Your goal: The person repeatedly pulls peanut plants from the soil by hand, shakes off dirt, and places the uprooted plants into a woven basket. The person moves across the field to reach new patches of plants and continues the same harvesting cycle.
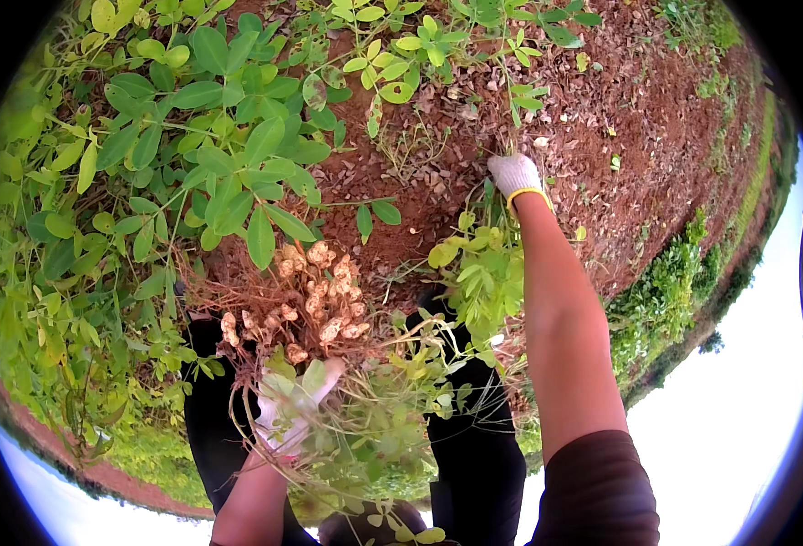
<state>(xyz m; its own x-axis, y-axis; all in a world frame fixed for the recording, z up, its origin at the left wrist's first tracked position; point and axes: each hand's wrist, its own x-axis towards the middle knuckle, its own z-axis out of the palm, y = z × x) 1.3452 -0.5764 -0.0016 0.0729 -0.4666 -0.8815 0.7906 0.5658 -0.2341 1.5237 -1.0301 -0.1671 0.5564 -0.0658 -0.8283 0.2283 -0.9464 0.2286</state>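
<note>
My left hand (289,413), in a white knit glove, grips an uprooted peanut plant by its stems. Clustered pods (333,286) and reddish roots (220,293) stick out beyond the glove, while its leafy stems (388,409) trail back between my legs, blurred and partly covering the hand. Farther out, my right hand (516,174) reaches down to the soil in a white glove with a yellow cuff. It is closed at the base of a peanut plant (514,95); its fingertips are hidden. Other peanut foliage (487,273) lies below that wrist.
Dense peanut plants (224,150) fill the left side. Reddish soil (613,177) strewn with dry leaves stretches to the right, with a green crop row (661,300) beyond. My dark-trousered legs (473,437) stand on both sides of the trailing stems.
</note>
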